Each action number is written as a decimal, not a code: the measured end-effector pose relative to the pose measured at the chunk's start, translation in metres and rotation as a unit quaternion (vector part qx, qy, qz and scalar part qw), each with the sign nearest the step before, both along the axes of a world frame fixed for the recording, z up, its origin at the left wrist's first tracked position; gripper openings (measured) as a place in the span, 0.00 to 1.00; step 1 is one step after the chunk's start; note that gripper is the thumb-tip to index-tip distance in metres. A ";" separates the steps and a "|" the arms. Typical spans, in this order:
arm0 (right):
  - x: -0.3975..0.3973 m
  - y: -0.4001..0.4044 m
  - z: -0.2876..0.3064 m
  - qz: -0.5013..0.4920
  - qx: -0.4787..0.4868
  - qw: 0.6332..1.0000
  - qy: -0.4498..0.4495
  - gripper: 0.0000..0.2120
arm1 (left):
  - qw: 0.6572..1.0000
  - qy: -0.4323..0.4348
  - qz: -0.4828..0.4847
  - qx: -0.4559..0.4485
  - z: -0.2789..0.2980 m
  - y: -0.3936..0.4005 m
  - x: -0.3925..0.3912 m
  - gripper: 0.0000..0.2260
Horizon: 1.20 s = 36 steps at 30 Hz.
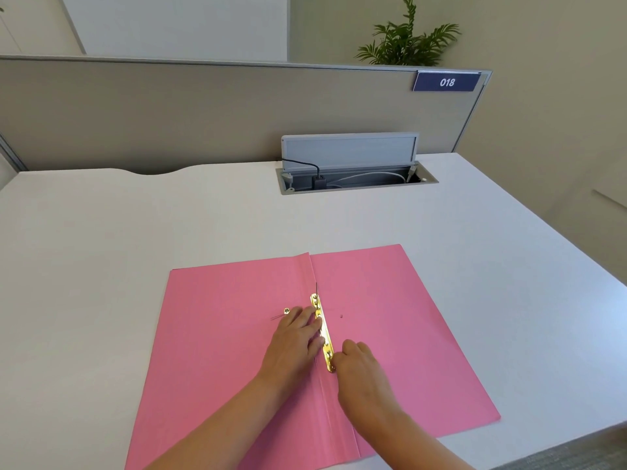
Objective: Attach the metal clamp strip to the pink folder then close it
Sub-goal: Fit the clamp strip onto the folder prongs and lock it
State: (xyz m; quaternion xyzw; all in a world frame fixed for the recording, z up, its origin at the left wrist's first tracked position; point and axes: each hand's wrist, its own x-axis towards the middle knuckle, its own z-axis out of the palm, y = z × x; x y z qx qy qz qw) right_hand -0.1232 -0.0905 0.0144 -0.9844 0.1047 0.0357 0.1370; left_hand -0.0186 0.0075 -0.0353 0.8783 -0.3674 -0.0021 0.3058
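Note:
The pink folder (400,320) lies open and flat on the white desk, its spine crease running toward me. A gold metal clamp strip (322,329) lies along that crease. My left hand (295,340) rests flat on the left flap with its fingertips pressing on the strip's middle. My right hand (359,368) pinches the strip's near end between thumb and fingers. A small gold piece (286,311) on a thin prong sticks out beside my left fingertips. A thin dark prong (316,287) stands up at the strip's far end.
The white desk (135,232) ends at its right edge close to the folder. An open grey cable tray (356,179) with cables sits at the back, in front of a grey partition with a blue "018" sign (447,82). A plant stands behind it.

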 end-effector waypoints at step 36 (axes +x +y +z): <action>-0.017 -0.028 -0.017 -0.059 0.193 0.979 0.001 0.04 | 1.000 0.009 -0.008 0.005 0.002 0.007 -0.007 0.30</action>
